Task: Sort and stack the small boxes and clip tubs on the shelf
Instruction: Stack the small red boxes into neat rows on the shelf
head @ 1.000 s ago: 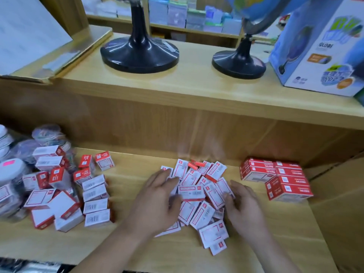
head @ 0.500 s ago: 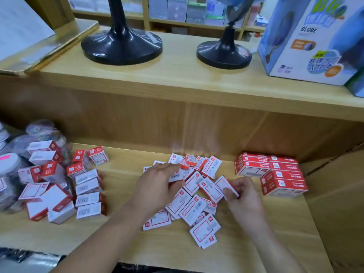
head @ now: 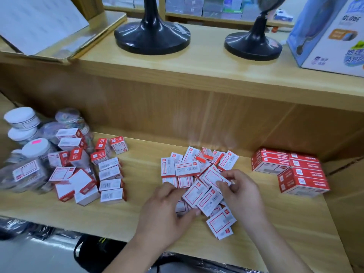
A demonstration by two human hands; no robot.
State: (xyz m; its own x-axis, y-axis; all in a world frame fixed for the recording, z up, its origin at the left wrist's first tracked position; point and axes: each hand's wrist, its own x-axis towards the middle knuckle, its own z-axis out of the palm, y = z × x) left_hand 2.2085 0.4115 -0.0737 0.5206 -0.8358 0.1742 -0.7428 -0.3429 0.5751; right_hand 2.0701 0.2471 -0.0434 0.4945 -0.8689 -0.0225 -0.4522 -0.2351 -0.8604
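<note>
A loose heap of small flat red-and-white boxes [head: 189, 168] lies mid-shelf. My left hand [head: 165, 211] grips a few of these boxes [head: 199, 196] at the heap's near side, thumb under them. My right hand [head: 240, 192] pinches one flat box [head: 211, 177] at its right end. To the left sit several thicker red-and-white boxes [head: 110, 178], some in a short row, others tumbled. Clear clip tubs with white lids [head: 25, 168] stand at the far left. A neat stack of red boxes [head: 291, 170] rests at the right.
The wooden shelf [head: 141, 209] has an upright back panel and a cardboard wall on the right. On the upper shelf stand two black globe bases [head: 152, 36], a globe carton [head: 331, 36] and a tilted board [head: 49, 26]. A black bag [head: 94, 251] lies below the front edge.
Both hands drew back toward the near side of the heap and came together. The left hand has gathered a few flat boxes; the right still pinches one box, now held against them.
</note>
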